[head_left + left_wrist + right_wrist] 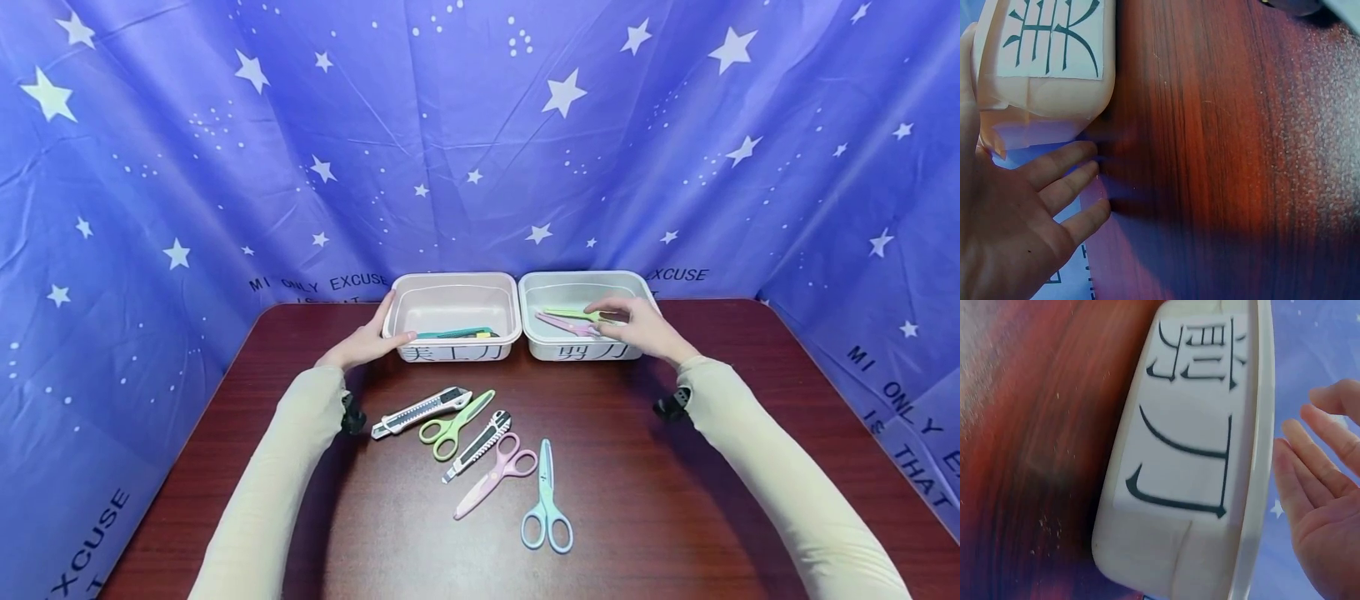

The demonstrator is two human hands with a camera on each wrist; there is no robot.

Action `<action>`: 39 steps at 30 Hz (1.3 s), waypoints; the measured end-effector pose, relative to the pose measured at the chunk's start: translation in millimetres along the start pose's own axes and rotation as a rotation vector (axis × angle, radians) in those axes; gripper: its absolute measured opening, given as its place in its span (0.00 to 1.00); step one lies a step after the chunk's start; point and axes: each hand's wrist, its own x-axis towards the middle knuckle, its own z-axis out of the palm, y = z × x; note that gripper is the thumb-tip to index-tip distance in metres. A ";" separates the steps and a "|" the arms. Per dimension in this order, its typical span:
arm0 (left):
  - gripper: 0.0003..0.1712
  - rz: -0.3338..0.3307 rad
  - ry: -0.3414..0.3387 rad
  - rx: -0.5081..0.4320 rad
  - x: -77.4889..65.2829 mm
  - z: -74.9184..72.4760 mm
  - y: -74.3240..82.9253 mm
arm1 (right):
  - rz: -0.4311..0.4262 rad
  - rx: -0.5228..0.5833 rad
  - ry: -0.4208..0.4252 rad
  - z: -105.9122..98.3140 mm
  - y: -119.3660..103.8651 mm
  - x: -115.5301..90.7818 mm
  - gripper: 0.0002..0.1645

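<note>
My left hand [365, 340] is at the left end of the left tub [455, 282], thumb along its front rim and an index fingertip at its side. In the left wrist view the other fingers [1066, 187] are straight, apart from the tub. My right hand [637, 327] reaches over the right tub [587, 281], fingers loosely bent, nothing seen gripped in the right wrist view. Under its fingertips lie green scissors [567, 313] and pink scissors [561, 323], handles partly hidden. A teal utility knife [453, 332] with something yellow lies in the left tub.
On the brown table [645, 500] lie a white utility knife [420, 412], green scissors [453, 425], another white utility knife [480, 446], pink scissors [497, 473] and blue scissors [547, 496]. Both tubs carry front labels. A starry blue curtain [450, 125] stands behind.
</note>
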 end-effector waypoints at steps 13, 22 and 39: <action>0.57 -0.018 0.003 0.004 -0.5 0.2 -2.8 | -0.172 -0.027 -0.066 20.4 -27.6 -13.0 0.14; 0.57 -0.025 0.005 0.012 -0.9 0.0 -1.1 | -0.282 -0.088 -0.058 32.1 3.7 -16.0 0.14; 0.56 -0.047 0.011 0.076 -2.2 -0.5 3.1 | -0.337 -0.073 -0.235 60.9 -25.5 -38.9 0.11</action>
